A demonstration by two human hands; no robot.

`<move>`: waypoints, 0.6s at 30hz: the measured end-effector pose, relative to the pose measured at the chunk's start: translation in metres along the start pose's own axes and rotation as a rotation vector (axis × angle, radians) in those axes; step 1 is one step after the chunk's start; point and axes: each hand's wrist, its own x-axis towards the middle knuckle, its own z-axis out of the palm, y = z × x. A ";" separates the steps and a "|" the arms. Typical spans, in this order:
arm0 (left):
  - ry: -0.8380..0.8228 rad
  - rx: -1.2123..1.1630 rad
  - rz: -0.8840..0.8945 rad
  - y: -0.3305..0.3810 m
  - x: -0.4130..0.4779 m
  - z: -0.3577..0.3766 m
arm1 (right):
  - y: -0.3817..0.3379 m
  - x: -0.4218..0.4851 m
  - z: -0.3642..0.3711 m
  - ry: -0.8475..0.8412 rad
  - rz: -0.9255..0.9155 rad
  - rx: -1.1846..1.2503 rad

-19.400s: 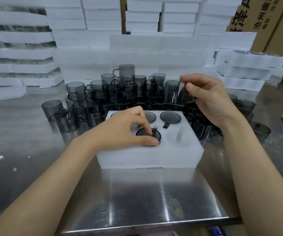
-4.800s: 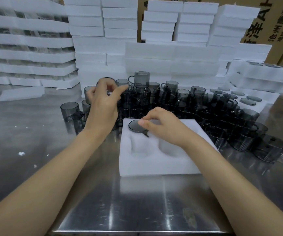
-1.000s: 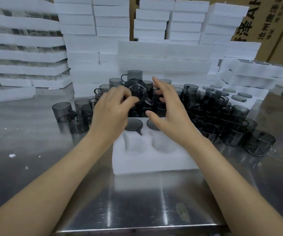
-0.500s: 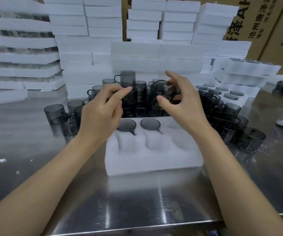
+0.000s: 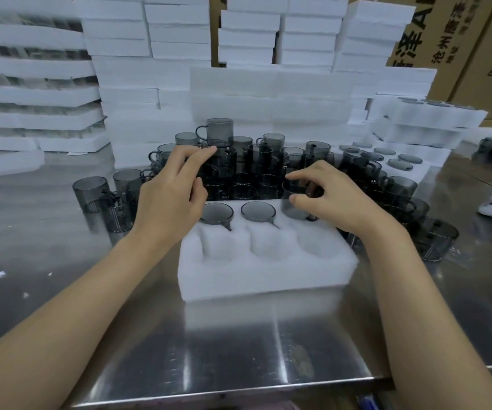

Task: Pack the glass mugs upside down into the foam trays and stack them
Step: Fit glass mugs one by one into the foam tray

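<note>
The right grip is pinching a mug at the far right hole of the tray. The left grip is hanging loose, holding nothing, beside the far pile of mugs.

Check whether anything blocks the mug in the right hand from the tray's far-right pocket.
Nothing visible does. The right hand holds the mug at the far-right pocket of the foam tray. The two seated mugs fill the neighbouring far pockets, to its left. The pocket's inside is hidden behind the mug.
</note>
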 end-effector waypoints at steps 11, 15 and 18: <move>-0.037 0.013 -0.069 -0.005 -0.001 0.001 | 0.005 -0.001 -0.005 -0.115 0.010 0.126; -0.041 0.012 -0.074 -0.006 -0.001 0.001 | 0.005 -0.002 -0.006 -0.174 0.000 0.204; -0.048 0.008 -0.074 -0.005 -0.001 0.001 | 0.006 -0.002 -0.007 -0.200 0.016 0.178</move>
